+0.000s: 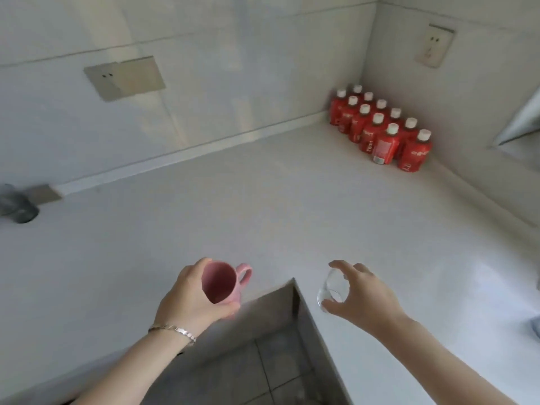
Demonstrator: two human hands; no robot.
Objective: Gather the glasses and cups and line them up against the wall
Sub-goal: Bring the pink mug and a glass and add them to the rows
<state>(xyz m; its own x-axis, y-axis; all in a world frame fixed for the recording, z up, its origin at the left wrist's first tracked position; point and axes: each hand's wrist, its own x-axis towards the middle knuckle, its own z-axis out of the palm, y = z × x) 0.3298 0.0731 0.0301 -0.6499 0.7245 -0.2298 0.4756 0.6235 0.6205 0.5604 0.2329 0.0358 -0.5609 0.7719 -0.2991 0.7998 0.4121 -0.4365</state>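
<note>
While the left hand grips an empty pink mug, the right hand pinches an empty clear glass.

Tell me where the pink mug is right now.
In the head view, the pink mug is at lower centre, held in the left hand above the white counter, left of the clear glass in the right hand.

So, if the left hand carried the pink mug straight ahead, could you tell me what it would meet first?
Probably nothing before the back wall: the countertop ahead of the left hand and pink mug looks bare, though depth is unclear.
</note>
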